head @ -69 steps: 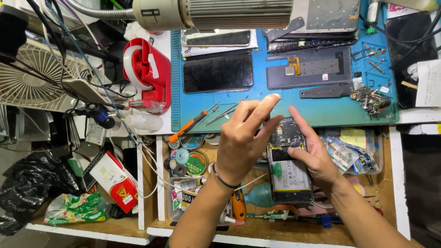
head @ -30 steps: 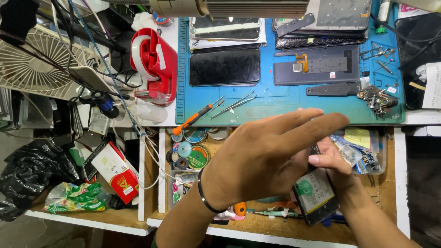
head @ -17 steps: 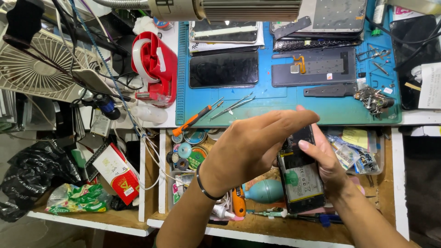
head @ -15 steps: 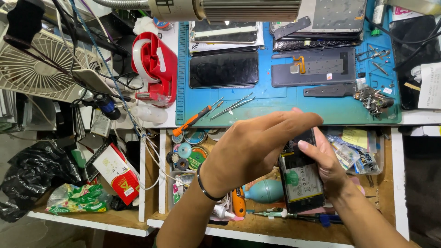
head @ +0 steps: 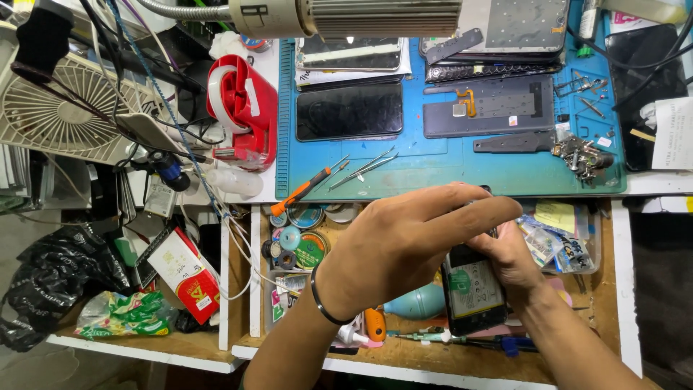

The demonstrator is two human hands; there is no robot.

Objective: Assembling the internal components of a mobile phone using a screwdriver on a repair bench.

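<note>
You cupped the phone in your right hand over the open drawer, back up; left hand pinched its top edge.

A dark phone screen lies on the blue mat. A red-and-white box and green packet sit lower left; a yellow note lies right.

The scene was bright and evenly lit from the lamp overhead at the top edge. The blue mat showed soft glare, and the dark phone screen reflected faintly. My hands cast only weak shadows. Focus was sharp; the edges bowed slightly, and the lower left fell dimmer.
</note>
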